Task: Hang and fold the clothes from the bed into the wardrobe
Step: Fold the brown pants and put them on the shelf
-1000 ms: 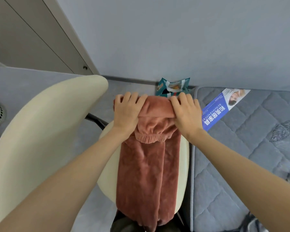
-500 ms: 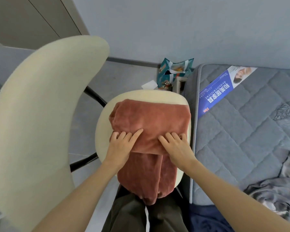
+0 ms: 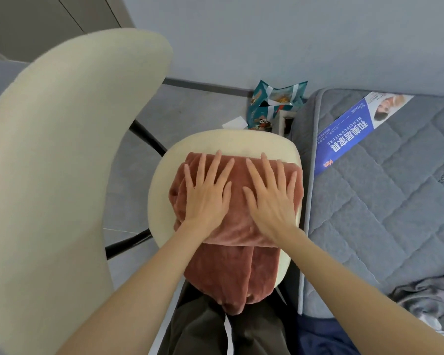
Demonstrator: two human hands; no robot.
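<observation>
Head camera looks down on a cream chair back (image 3: 62, 175) that fills the left side. On the right lies the bed (image 3: 395, 213), its grey quilted mattress bare but for a crumpled grey garment (image 3: 431, 306) at the lower right corner. Between them is the cream chair seat (image 3: 231, 142), just beside the mattress edge. On it lies the rust-brown fleece garment (image 3: 241, 234), folded over on itself, so that a thick doubled part covers most of the seat and a narrower lower part hangs off the near edge, above the person's dark trousers (image 3: 203, 329).

Both hands lie flat on the doubled part, palms down, with fingers straight and spread wide. The left hand (image 3: 205, 198) presses the left half and the right hand (image 3: 272, 201) the right half. The two are near each other but apart, and neither grips the cloth.

A blue and white leaflet (image 3: 351, 142) lies slantwise on the mattress near its far corner. On the floor beyond the seat stands a teal snack bag (image 3: 277, 98) against the bed, with a small white paper (image 3: 235, 123) just left of it.
</observation>
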